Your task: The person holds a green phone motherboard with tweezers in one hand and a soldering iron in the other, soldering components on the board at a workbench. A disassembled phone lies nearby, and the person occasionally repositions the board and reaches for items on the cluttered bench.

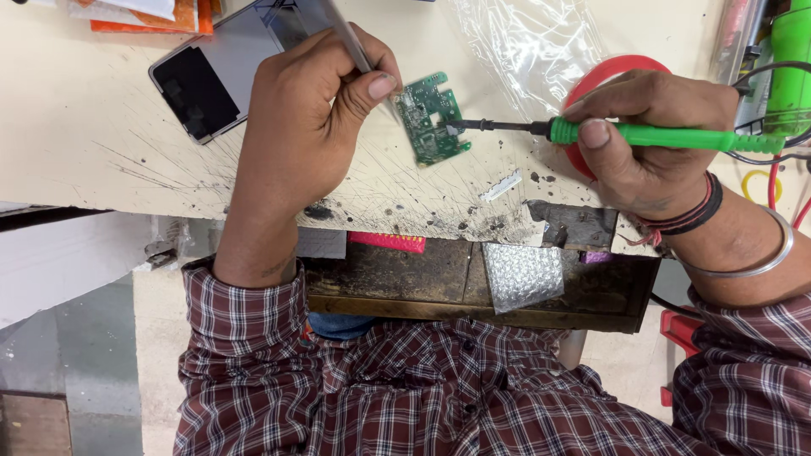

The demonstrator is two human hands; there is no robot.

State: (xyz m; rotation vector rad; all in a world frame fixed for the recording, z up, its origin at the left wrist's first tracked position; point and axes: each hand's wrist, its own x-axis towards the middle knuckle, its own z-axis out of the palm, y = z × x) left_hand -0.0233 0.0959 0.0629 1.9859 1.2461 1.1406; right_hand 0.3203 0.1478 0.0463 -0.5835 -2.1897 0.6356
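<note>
A small green circuit board (432,118) lies on the scratched cream worktop (84,127). My left hand (308,127) pinches metal tweezers (348,38), whose tips reach the board's left edge. My right hand (650,135) grips a green-handled soldering iron (667,135); its dark tip touches the board's right side.
A phone (215,72) lies screen-down at the back left, near orange papers (160,17). A red round tape roll (612,72) sits under my right hand, beside crumpled clear plastic (532,42). An open wooden drawer (473,291) with bubble wrap (519,274) hangs below the burnt table edge.
</note>
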